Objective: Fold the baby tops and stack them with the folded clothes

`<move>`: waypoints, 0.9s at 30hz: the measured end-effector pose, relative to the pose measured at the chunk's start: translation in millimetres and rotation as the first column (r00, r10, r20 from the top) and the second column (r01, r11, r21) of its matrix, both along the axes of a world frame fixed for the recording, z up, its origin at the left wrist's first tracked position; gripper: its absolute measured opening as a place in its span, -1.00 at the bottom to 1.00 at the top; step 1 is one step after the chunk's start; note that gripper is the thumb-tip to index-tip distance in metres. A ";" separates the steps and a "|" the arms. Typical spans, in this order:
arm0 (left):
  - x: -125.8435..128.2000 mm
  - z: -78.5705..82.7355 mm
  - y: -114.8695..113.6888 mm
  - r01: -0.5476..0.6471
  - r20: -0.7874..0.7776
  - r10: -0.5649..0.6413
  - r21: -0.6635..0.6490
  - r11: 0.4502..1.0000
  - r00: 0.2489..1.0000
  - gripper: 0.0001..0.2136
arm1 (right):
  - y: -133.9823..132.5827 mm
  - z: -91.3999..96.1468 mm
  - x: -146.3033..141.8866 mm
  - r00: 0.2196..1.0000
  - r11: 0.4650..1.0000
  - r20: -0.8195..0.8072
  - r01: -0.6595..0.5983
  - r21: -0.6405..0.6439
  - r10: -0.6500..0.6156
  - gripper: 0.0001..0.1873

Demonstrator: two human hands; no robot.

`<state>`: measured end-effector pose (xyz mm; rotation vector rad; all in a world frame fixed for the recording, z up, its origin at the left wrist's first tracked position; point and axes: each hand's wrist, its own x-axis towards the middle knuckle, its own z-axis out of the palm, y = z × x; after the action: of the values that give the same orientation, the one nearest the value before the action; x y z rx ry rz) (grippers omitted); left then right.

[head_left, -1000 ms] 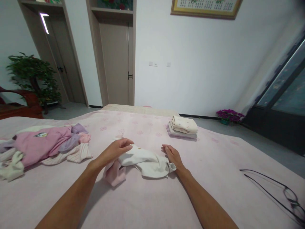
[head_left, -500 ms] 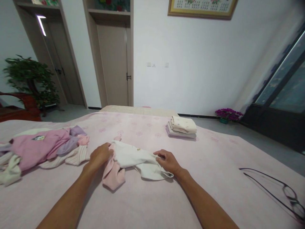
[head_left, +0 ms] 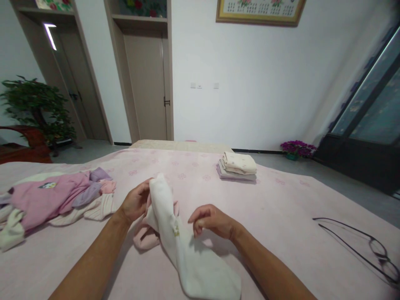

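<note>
My left hand [head_left: 135, 203] grips the upper end of a white garment with pink parts [head_left: 178, 241], lifted a little off the pink bedspread [head_left: 281, 208]. The garment trails down toward me, its loose end lying near the bottom edge. My right hand [head_left: 211, 221] hovers just right of the cloth with fingers curled in a pinch; I cannot make out whether cloth is between them. A pink part of the garment [head_left: 143, 237] bunches below my left hand.
A heap of unfolded pink, lilac and cream clothes [head_left: 53, 198] lies at the left. A folded stack [head_left: 238, 166] sits farther back on the bed. Eyeglasses [head_left: 371, 248] lie at the right edge. Doors, a potted plant [head_left: 34, 106] and purple flowers [head_left: 296, 148] stand beyond.
The garment lay flat across the bed between both hands; now my left hand has raised one end and it hangs lengthwise toward me. My right hand has come off the bed and curled.
</note>
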<state>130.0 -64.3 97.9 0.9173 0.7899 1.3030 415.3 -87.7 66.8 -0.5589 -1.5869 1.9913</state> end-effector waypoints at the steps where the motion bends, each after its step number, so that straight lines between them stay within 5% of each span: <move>1: 2.4 3.5 -3.9 0.035 0.028 -0.035 -0.010 0.999 0.999 -0.85 | 3.2 -0.8 -0.9 0.988 0.988 -0.043 0.150 0.029 -0.148 -0.63; 3: 8.5 8.6 -12.4 0.119 0.049 -0.119 0.003 0.993 0.992 -0.89 | 9.8 -3.4 -0.9 0.923 0.921 -0.087 0.382 0.074 -0.376 -0.57; 5: 16.8 12.0 -21.6 0.213 0.043 -0.215 0.043 0.976 0.976 -0.89 | 13.9 -6.4 0.1 0.886 0.879 -0.089 0.463 0.118 -0.455 -0.42; 11: 46.0 20.8 -44.6 0.264 0.095 -0.269 0.061 0.962 0.958 -0.80 | 6.6 -16.2 -9.9 0.959 0.934 -0.054 0.283 0.219 -0.278 -0.20; 17: 47.0 26.1 -45.0 0.149 0.075 -0.153 0.052 0.987 0.985 -0.81 | 8.5 -25.7 -25.6 0.925 0.895 -0.039 0.377 0.238 -0.379 -0.55; 19: 35.3 28.5 -40.3 0.112 0.008 -0.113 0.087 0.990 0.994 -0.82 | 16.0 -17.8 -19.5 0.869 0.831 -0.104 0.493 0.258 -0.483 -0.63; 24: -7.5 38.1 -28.1 0.046 -0.091 -0.028 0.193 0.980 0.995 -0.77 | 23.8 30.5 15.5 0.603 0.533 -0.315 0.797 0.285 -0.733 -0.66; 27: -29.6 37.5 -20.2 0.030 -0.374 0.074 0.265 0.964 0.924 -0.64 | 11.9 59.8 36.2 0.533 0.349 -0.312 0.801 0.487 -0.787 -0.66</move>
<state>100.4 -84.5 135.4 1.4126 0.9388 1.2867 451.5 -75.8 126.6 -0.8315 -1.3732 0.6874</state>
